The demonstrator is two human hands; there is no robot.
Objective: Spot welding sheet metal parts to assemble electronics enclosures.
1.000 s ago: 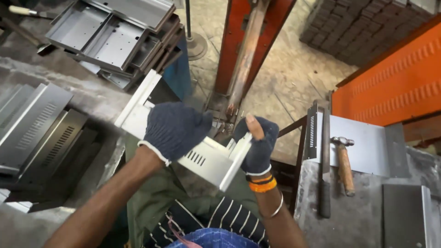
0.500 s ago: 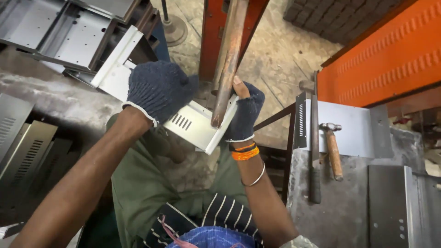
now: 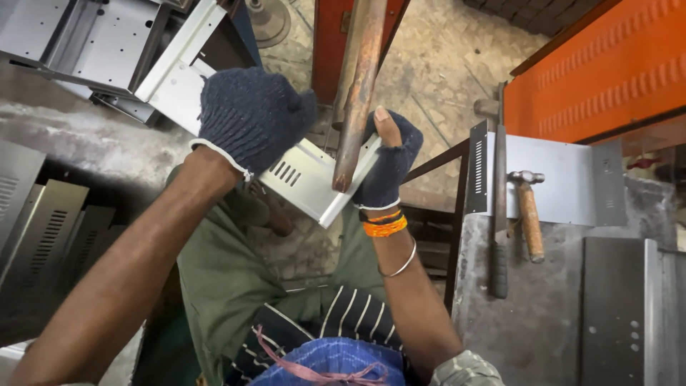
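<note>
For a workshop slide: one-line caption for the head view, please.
Gloved left hand and right hand hold a vented metal panel beside a rusty bar.

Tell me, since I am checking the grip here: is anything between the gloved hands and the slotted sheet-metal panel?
Only the gloves. The left hand presses on the panel from above, and the right hand clasps its right edge, thumb up. A rusty bar crosses the panel between the hands, with neither hand on it.

Dark navy knit gloves on left hand (image 3: pixel 250 114) and right hand (image 3: pixel 389 164). Pale grey slotted sheet-metal panel (image 3: pixel 314 179). Rusty brown steel bar (image 3: pixel 357 93). Orange ribbed metal panel (image 3: pixel 607 71) far right. Brown wooden-handled hammer (image 3: pixel 529 214) on grey desk (image 3: pixel 536 322).
</note>
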